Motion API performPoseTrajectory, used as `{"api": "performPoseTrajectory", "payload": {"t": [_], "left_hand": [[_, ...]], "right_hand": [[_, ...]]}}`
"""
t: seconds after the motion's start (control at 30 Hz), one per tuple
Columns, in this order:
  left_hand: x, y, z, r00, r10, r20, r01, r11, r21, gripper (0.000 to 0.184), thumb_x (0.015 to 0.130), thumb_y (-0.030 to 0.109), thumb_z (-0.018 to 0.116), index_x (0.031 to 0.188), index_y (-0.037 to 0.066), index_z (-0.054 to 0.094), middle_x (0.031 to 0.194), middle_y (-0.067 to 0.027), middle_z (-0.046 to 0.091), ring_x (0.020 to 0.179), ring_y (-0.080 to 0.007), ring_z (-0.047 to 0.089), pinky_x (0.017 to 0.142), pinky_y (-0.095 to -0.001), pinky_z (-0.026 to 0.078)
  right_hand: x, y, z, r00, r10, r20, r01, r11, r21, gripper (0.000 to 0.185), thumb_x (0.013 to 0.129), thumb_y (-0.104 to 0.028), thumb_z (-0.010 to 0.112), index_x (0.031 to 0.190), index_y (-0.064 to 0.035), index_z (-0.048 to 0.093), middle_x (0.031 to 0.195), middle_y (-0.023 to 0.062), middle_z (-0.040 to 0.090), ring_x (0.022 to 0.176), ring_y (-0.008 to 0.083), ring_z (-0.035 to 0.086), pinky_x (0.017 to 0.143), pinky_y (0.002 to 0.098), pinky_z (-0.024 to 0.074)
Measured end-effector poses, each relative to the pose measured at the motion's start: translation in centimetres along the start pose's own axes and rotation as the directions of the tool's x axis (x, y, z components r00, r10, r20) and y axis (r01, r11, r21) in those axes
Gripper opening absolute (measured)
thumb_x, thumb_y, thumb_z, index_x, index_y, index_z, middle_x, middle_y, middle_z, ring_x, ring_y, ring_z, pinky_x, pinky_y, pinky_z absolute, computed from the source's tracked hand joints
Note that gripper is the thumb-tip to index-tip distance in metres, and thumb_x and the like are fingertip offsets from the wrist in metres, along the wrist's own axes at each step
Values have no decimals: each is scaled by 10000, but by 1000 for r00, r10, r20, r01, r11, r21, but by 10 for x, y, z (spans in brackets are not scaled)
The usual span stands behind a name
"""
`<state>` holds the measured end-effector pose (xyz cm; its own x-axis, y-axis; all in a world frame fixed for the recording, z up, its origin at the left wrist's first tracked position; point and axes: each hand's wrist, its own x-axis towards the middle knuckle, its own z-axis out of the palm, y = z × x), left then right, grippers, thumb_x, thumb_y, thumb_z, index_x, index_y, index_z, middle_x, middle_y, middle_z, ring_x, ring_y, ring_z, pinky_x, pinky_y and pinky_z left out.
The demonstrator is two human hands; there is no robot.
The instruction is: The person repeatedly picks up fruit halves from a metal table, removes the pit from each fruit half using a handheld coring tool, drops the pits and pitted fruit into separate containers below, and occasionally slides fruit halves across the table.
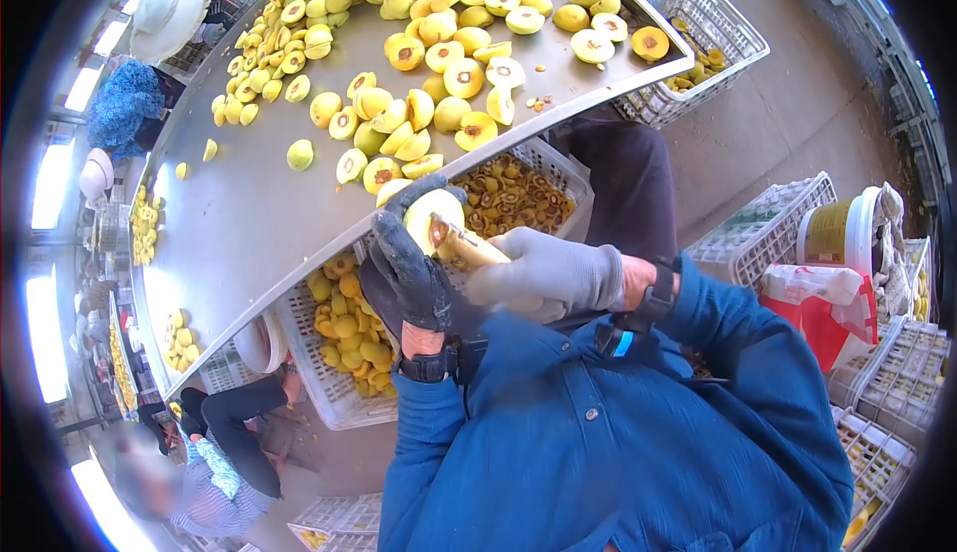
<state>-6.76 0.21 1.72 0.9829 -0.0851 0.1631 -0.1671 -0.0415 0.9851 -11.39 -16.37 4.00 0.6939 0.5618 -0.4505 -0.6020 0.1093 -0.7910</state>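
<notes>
My left hand [411,271], in a dark glove, is wrapped around a cut yellow peach half [431,213] with its cut face turned toward my right hand. My right hand [553,275], in a grey glove, grips a pitting tool [473,248] with a light wooden handle. The tool's tip is at the brown pit area of the peach half; its exact shape is hidden. Both hands are just off the near edge of a metal table [249,223], on which many peach halves [394,138] lie, some with pits showing.
Below the table edge, one crate [570,168] holds brown pits and scraps, and another [344,420] holds yellow peach halves. A white crate [743,48] stands at the table's right end. Stacked crates [897,372] and a bucket [839,231] are at right. Other people sit around the table.
</notes>
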Motion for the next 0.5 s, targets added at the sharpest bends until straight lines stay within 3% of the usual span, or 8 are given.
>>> {"api": "performPoseTrajectory", "payload": {"t": [0.03, 0.13, 0.17, 0.2, 0.27, 0.37, 0.47, 0.5], "left_hand": [[3, 0, 4, 997, 75, -35, -74, 996, 41, 732, 1004, 590, 265, 1187, -57, 556, 993, -193, 663, 911, -269, 649, 843, -373, 528], [9, 5, 13, 981, 181, -71, -174, 980, 95, 709, 1008, 570, 280, 1190, -58, 555, 990, -188, 666, 878, -270, 661, 805, -376, 547], [2, 11, 9, 991, 130, -43, -128, 990, 59, 701, 1010, 563, 284, 1187, -58, 558, 986, -186, 668, 867, -269, 665, 792, -378, 552], [-2, 15, 5, 997, 77, -15, -77, 997, 25, 693, 1012, 556, 288, 1183, -58, 562, 981, -184, 670, 856, -268, 668, 780, -380, 557], [1, 16, -1, 990, 112, 89, -115, 993, 31, 653, 1020, 517, 316, 1115, -60, 606, 919, -164, 684, 804, -247, 675, 758, -360, 554], [9, 24, -8, 959, 121, 256, -127, 992, 8, 588, 1029, 446, 368, 1014, -61, 665, 854, -140, 693, 781, -216, 677, 745, -329, 541], [23, 21, -15, 879, 140, 456, -241, 955, 172, 563, 1025, 427, 400, 994, -66, 669, 829, -144, 693, 768, -213, 679, 738, -328, 541], [22, 20, -13, 909, 113, 400, -165, 981, 99, 589, 1023, 458, 378, 993, -57, 663, 832, -143, 693, 755, -213, 678, 729, -327, 546]], "right_hand": [[-1, 0, 0, 999, 9, 52, -17, 989, 149, 252, 860, -216, 637, 943, 21, 614, 673, 30, 570, 615, 107, 546, 548, 309, 439], [2, 6, 10, 988, -115, -105, 109, 992, -63, 245, 865, -221, 637, 928, 15, 617, 666, 32, 575, 601, 101, 541, 531, 296, 425], [18, 34, 6, 904, -405, -139, 361, 896, -260, 251, 869, -235, 637, 913, 11, 618, 652, 16, 564, 593, 90, 528, 524, 292, 415], [15, 31, 5, 936, -338, -102, 301, 915, -268, 255, 869, -237, 637, 911, 13, 617, 655, 23, 570, 597, 100, 536, 535, 297, 424], [2, 18, 1, 981, -191, -23, 177, 941, -290, 263, 869, -242, 636, 907, 18, 617, 660, 35, 582, 605, 119, 551, 558, 306, 442], [-11, 1, -3, 995, 75, 62, -63, 982, -180, 285, 874, -252, 627, 900, 31, 618, 664, 39, 582, 617, 136, 562, 585, 319, 457], [-1, 15, -6, 949, -302, -86, 202, 797, -570, 260, 872, -236, 620, 863, 24, 610, 666, 88, 606, 608, 199, 599, 589, 348, 472], [4, 18, -5, 938, -340, -70, 250, 802, -542, 235, 868, -216, 614, 867, 19, 607, 677, 153, 620, 621, 282, 633, 595, 395, 484]]}}
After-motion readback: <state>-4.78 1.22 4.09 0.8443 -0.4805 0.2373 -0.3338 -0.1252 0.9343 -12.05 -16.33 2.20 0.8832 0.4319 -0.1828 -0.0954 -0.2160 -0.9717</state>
